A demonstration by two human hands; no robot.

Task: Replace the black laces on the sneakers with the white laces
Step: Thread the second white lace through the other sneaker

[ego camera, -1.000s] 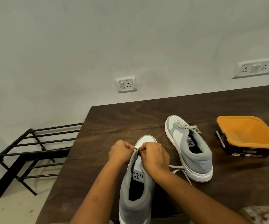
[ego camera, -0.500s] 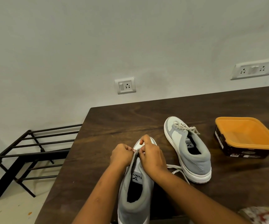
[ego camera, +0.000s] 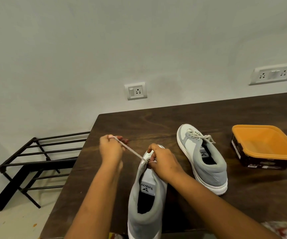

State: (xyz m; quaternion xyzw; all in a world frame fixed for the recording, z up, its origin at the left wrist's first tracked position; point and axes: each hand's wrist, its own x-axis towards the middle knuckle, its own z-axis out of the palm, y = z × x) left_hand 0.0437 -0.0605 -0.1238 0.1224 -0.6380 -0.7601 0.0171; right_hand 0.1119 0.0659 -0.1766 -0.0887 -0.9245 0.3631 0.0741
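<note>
The bench (ego camera: 156, 121) holds everything, and on it the job looks well past halfway. The far sneaker (ego camera: 206, 163) lies flat toward the right, already carrying a pale lace (ego camera: 199, 135) crossed through its eyelets with the ends loose at the top, so I'd call that one done or nearly so. The near sneaker (ego camera: 146, 204) stands at the front edge, heel toward the person, and is the one in work. The right hand (ego camera: 163, 163) sits over its lacing edge, fingers curled and pinching there, and it hides the eyelets, so I cannot say how many rows are threaded. The left hand (ego camera: 111, 149) is out to the left and above the bench, fingers clenched round the white lace (ego camera: 132, 150), which runs taut from that grip down to the shoe. My guess is a length is being drawn through, with more rows and the tying left to do. No black lace shows anywhere.

Counting, big to small: one bench, one black metal rack (ego camera: 36, 161) on the floor at the left, two sneakers, one orange tub (ego camera: 266, 145) at the right, two hands, two wall socket plates (ego camera: 136, 91), two pale laces.
</note>
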